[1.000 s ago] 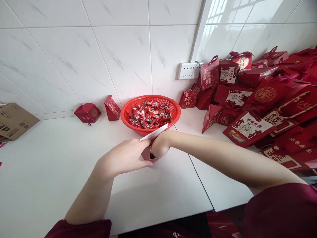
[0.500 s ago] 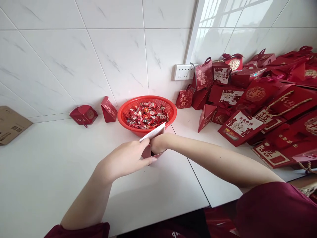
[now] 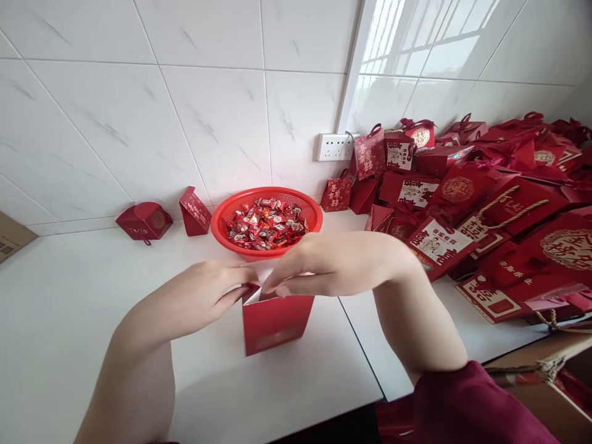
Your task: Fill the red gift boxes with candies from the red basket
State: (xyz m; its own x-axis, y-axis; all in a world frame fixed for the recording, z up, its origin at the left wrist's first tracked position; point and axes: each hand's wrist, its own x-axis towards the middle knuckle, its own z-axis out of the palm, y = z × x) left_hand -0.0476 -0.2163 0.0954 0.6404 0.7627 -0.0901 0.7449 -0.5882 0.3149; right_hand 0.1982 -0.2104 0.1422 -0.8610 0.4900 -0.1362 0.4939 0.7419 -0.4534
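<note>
Between my hands a red paper gift box [image 3: 276, 324] stands upright, its white-lined top part-way open. My left hand [image 3: 203, 302] pinches the box's left top edge between thumb and fingers. My right hand [image 3: 337, 265] comes over the top from the right, fingers closed on the rim flap; its fingertips partly cover the opening. What lies inside the box is hidden. Just behind it sits a red plastic basket [image 3: 217, 231] holding many small wrapped candies [image 3: 266, 225].
Two small red boxes, a rounded one [image 3: 144, 222] and a slanted one [image 3: 195, 211], stand by the tiled wall. A large pile of red gift boxes [image 3: 462, 191] fills the right side. A power socket [image 3: 333, 147] is on the wall; cardboard boxes [image 3: 16, 237] show at left and lower right.
My right hand has come out of the box and now grips its top edge. The box has turned and stands nearer me, its red front showing. The view has shifted slightly.
</note>
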